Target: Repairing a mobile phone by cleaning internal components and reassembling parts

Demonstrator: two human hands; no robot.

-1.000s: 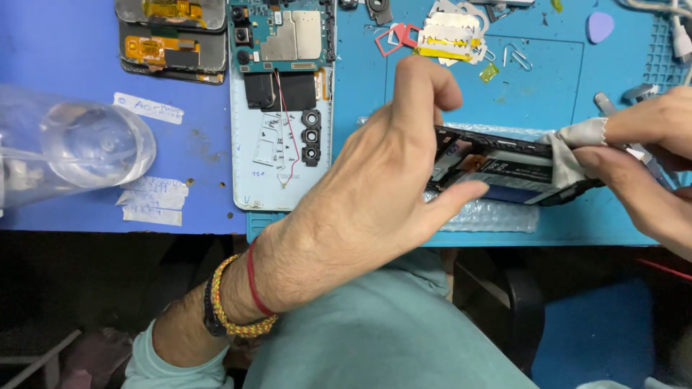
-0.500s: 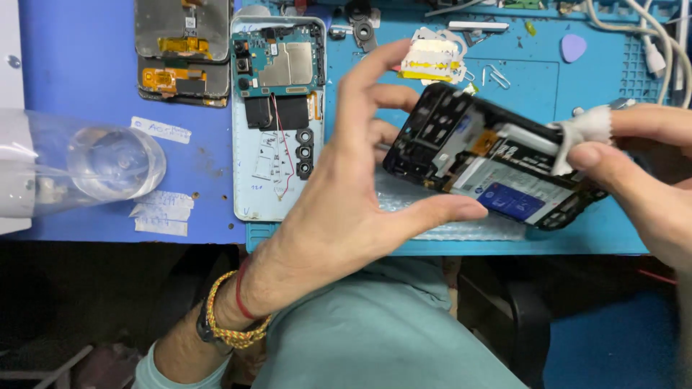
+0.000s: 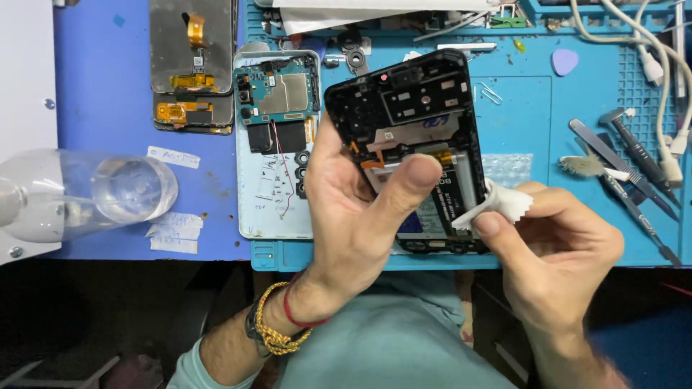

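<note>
left fingers (image 3: 404,180) are clamping the opened phone frame (image 3: 404,108) over the blue mat (image 3: 526,115); right hand (image 3: 555,245) is pinching a white wipe (image 3: 497,205) against its right edge. risk: wipe snagging the exposed flex, or the frame slipping.

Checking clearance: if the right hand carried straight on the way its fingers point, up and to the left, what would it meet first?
The right hand pinches a white cloth already at the black phone frame, so the frame's battery side comes first, probably; depth is unclear from this one view.
</note>
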